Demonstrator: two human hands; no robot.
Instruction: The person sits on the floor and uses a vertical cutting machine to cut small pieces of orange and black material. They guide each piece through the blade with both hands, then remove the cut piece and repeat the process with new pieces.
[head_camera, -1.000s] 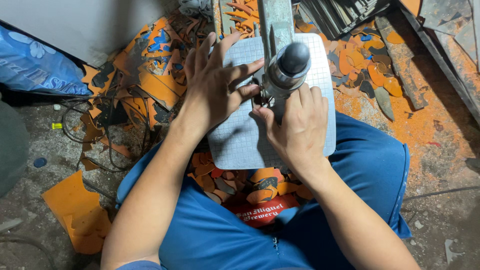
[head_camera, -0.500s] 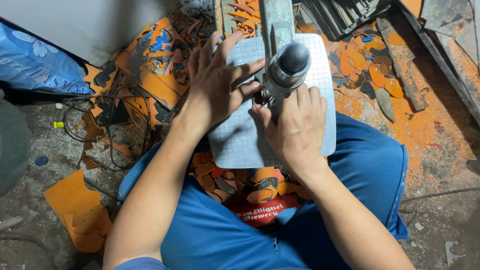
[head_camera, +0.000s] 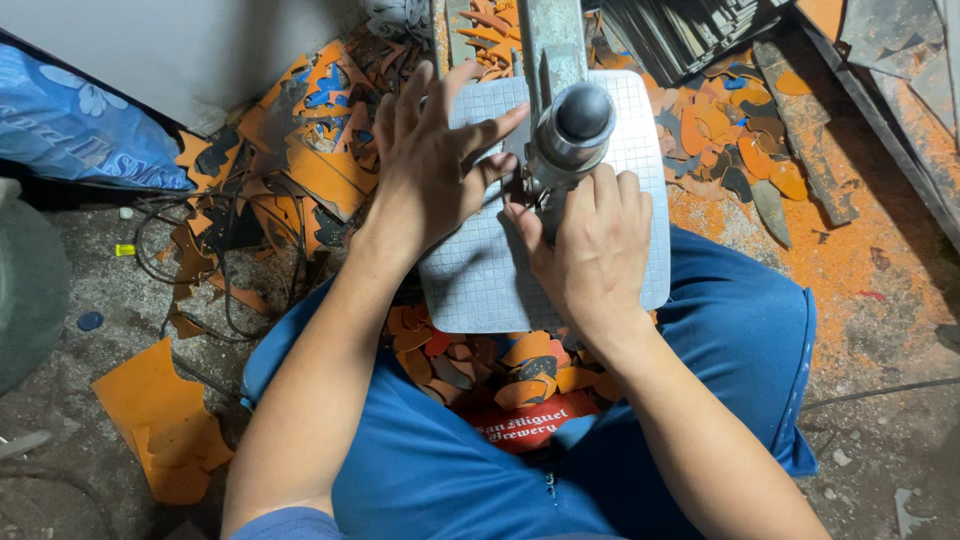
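Barely any change from half a second ago: both hands stay put on the grey sheet (head_camera: 480, 290), which lies in the same spot on the machine table over the lap.

Around: orange and blue offcuts (head_camera: 320, 150) litter the floor, more scraps (head_camera: 500, 365) lie in the lap, dark strips (head_camera: 690, 30) are stacked top right. The machine arm and round head (head_camera: 575, 125) hang over the sheet's middle, hiding the spot beneath.

Left hand (head_camera: 430, 165) lies open, fingers spread flat on the sheet, left of the head. Right hand (head_camera: 595, 245) is also uncurled, pressing down just below the head, fingertips at its base.
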